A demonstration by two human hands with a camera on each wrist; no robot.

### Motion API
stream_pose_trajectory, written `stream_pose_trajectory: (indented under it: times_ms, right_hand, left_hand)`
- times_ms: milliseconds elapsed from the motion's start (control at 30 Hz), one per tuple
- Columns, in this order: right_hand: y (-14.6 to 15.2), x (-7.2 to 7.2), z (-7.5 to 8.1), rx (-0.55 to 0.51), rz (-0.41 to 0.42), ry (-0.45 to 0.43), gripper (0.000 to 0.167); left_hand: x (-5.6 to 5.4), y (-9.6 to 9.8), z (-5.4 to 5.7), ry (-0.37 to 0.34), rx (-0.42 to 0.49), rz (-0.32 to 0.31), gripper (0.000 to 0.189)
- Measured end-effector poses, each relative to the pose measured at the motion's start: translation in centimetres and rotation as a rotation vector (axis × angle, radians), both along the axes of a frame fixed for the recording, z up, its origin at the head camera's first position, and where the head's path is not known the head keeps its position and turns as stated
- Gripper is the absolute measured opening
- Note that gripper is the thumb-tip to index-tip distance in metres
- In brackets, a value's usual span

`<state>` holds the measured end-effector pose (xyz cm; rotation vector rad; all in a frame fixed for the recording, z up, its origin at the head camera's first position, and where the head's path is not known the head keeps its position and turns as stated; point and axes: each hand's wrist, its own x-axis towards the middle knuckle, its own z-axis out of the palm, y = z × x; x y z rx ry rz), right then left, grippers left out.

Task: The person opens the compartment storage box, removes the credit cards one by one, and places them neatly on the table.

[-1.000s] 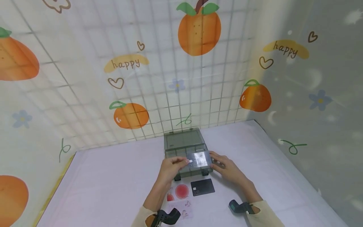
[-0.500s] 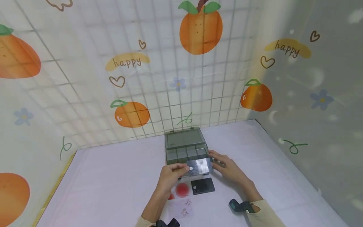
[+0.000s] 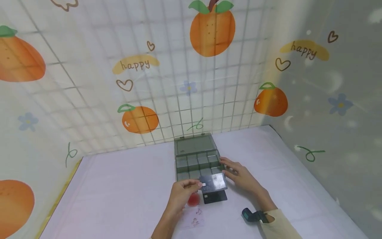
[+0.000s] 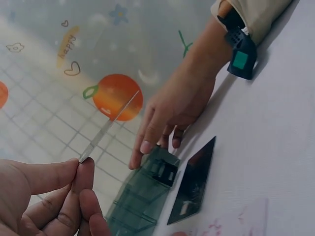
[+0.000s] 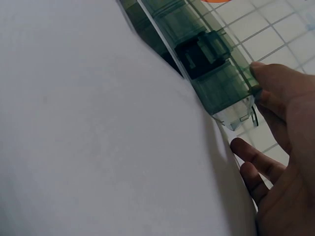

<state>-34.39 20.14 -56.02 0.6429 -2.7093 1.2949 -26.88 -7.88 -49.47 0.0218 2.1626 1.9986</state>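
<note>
My left hand [image 3: 182, 196] pinches the left edge of a glossy grey VIP card [image 3: 215, 183] between thumb and fingers, above the table. In the left wrist view that card [image 4: 109, 129] shows nearly edge-on. A black card [image 3: 215, 197] lies on the table, partly hidden by the held one. My right hand [image 3: 243, 177] is at the right side of a clear green compartment box [image 3: 195, 146], whose lid is folded back. In the right wrist view the thumb is at the box's corner, and the fingers [image 5: 253, 157] are loosely bent beside its end, pinching nothing.
A card with a red circle [image 3: 194, 200] lies left of the black card, partly behind my left hand. A pale pink card [image 3: 194, 218] lies nearer. A patterned curtain [image 3: 167, 66] borders the back of the white table [image 3: 125, 186].
My left hand has drawn the grey card towards the near side, from over the box to partly over the black card. The box's compartments show more now. My right hand stays at the box.
</note>
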Motion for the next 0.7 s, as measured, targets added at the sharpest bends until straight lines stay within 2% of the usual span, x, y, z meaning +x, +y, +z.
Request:
stream_pose_trajectory:
  times_ms: [167, 533, 700]
  right_hand:
    - [0.0, 0.0, 0.1, 0.003, 0.007, -0.002, 0.054]
    - [0.0, 0.1, 0.1, 0.001, -0.001, 0.035, 0.053]
    - [0.0, 0.1, 0.0, 0.005, 0.008, 0.039, 0.055]
  left_hand:
    - [0.5, 0.2, -0.6, -0.023, -0.017, 0.017, 0.028]
    - [1.6, 0.4, -1.4, -0.054, 0.042, 0.027, 0.026]
    - [2.3, 0.3, -1.7, -0.042, 0.014, 0.024, 0.023]
